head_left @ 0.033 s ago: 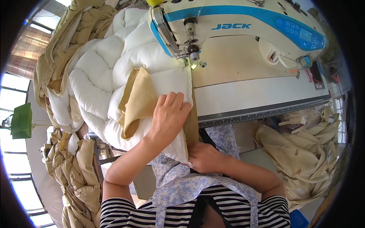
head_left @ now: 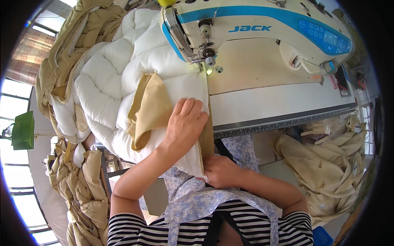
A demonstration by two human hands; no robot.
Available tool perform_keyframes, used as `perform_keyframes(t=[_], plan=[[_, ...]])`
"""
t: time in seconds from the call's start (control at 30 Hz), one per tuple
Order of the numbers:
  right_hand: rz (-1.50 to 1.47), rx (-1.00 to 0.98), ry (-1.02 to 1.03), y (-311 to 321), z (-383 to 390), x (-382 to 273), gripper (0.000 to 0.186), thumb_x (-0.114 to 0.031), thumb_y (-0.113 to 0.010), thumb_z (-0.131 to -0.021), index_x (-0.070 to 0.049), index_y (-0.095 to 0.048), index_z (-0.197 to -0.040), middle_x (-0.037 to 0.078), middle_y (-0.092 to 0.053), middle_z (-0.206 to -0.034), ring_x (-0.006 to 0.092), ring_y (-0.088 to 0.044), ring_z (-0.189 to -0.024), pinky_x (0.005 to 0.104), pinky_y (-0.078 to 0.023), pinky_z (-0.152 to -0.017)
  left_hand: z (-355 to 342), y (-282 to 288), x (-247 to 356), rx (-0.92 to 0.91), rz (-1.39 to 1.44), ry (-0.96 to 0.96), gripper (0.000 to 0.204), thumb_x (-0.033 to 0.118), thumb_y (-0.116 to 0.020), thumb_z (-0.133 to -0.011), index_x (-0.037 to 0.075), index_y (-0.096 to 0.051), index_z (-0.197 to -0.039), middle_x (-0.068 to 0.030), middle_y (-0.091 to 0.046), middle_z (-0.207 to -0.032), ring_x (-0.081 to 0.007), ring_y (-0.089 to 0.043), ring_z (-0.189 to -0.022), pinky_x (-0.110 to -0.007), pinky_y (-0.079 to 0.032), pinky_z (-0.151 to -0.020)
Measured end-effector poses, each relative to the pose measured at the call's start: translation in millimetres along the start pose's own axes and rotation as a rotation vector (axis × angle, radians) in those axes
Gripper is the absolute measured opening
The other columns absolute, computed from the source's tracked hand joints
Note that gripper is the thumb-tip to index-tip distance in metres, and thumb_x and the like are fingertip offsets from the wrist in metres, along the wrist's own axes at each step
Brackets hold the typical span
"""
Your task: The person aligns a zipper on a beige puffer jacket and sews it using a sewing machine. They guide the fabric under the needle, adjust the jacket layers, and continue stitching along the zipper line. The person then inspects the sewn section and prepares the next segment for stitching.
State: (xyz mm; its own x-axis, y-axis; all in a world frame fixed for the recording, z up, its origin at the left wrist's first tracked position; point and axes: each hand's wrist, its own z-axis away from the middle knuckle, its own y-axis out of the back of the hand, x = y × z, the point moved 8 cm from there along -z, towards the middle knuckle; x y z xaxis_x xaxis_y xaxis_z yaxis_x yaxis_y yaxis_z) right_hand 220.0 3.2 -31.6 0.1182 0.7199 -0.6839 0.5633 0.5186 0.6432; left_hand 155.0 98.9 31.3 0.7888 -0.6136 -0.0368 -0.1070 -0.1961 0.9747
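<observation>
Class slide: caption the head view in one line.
Left hand on white padded fabric, right hand at its edge, before a sewing machine.

The padded panel is soft white cloth, matt and puffy; the tan flap is smooth cloth with a faint sheen. The sewing machine has a glossy casing and shiny metal fittings; the desk looks smooth, the apron matt cloth.

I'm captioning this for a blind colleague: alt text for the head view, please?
Left hand rests on white padding, right hand holds its near corner, at a sewing machine; tan fabric heaps lie on both sides.
</observation>
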Motion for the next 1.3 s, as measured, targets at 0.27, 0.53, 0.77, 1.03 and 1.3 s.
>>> perform_keyframes(t=[0.27, 0.53, 0.77, 1.03, 1.3], plan=[[0.071, 0.022, 0.146, 13, 8, 10, 0.027, -0.015, -0.068, -0.08, 0.002, -0.07, -0.102, 0.014, -0.071, -0.109, 0.0328, -0.064, -0.114, 0.0396, -0.052, -0.1, 1, -16, -27, -0.072, 0.255, 0.091, 0.018, 0.004, -0.065, -0.09, 0.009, -0.068, -0.107, -0.0052, -0.063, -0.128, -0.0286, -0.058, -0.126, -0.057, -0.038, -0.113], [-0.095, 0.085, 0.053, 14, 11, 14, 0.026, -0.014, -0.07, -0.077, 0.0, -0.071, -0.1, 0.014, -0.073, -0.102, 0.0324, -0.067, -0.107, 0.0401, -0.055, -0.092, -6, -17, -33, -0.101, 0.407, 0.161, 0.02, 0.006, -0.063, -0.094, 0.01, -0.065, -0.113, -0.0022, -0.066, -0.128, -0.0276, -0.06, -0.124, -0.06, -0.032, -0.116], [-0.088, 0.043, 0.057, 15, 8, 13, 0.028, -0.014, -0.072, -0.071, -0.004, -0.071, -0.097, 0.01, -0.071, -0.088, 0.0331, -0.069, -0.086, 0.042, -0.058, -0.082, -9, -22, -24, -0.023, 0.307, 0.099, 0.019, 0.003, -0.063, -0.088, 0.01, -0.062, -0.105, -0.0047, -0.066, -0.123, -0.0305, -0.059, -0.127, -0.067, -0.032, -0.112], [-0.091, 0.123, 0.041, 28, 2, 16, 0.023, -0.014, -0.072, -0.073, -0.006, -0.07, -0.094, 0.011, -0.07, -0.086, 0.033, -0.067, -0.082, 0.0429, -0.057, -0.076, -13, -27, -34, -0.042, 0.288, 0.103, 0.018, 0.007, -0.066, -0.091, 0.009, -0.065, -0.109, -0.004, -0.068, -0.127, -0.0286, -0.061, -0.124, -0.063, -0.033, -0.113], [-0.072, 0.083, -0.065, 44, -23, 35, 0.02, -0.015, -0.07, -0.082, -0.004, -0.069, -0.099, 0.015, -0.068, -0.089, 0.0364, -0.065, -0.081, 0.044, -0.054, -0.074, -35, -39, -68, -0.062, 0.327, 0.123, 0.023, 0.011, -0.065, -0.094, 0.01, -0.067, -0.117, -0.0058, -0.071, -0.119, -0.0271, -0.061, -0.123, -0.062, -0.032, -0.113]])
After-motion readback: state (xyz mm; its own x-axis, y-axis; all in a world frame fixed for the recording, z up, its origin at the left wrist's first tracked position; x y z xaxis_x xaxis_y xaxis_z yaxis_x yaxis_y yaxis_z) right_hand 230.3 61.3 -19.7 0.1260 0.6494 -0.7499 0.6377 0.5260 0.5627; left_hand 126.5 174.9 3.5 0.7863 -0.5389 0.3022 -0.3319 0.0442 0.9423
